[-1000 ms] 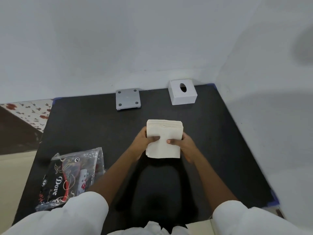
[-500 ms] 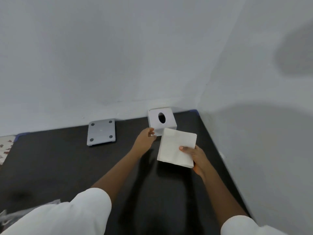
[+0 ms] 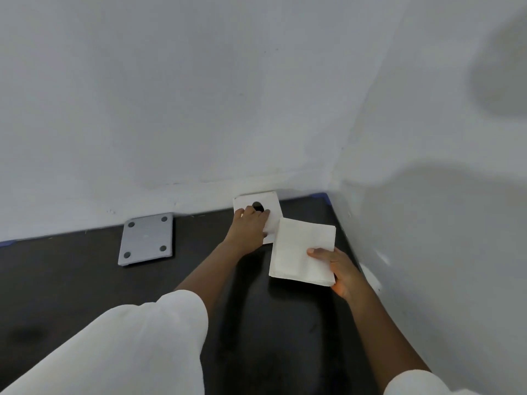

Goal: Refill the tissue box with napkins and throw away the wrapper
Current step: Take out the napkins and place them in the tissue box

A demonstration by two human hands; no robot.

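Observation:
The white tissue box [image 3: 272,202] with a dark oval hole in its top stands at the back of the black table, against the wall near the right corner. My left hand [image 3: 247,226] lies on top of it, fingers at the hole, gripping the box. A flat stack of white napkins [image 3: 299,248] hangs just in front and to the right of the box, above the table. My right hand [image 3: 339,267] holds that stack by its right near corner, thumb on top. The wrapper is out of view.
A grey square plate [image 3: 147,239] with four round feet lies upside down to the left of the box. The black table [image 3: 71,280] ends at white walls behind and at the right. My white sleeves fill the near foreground.
My left hand has left the napkin stack and moved forward onto the tissue box. The right hand alone now carries the stack, nearer the box. My view swung right; the wrapper dropped out of sight.

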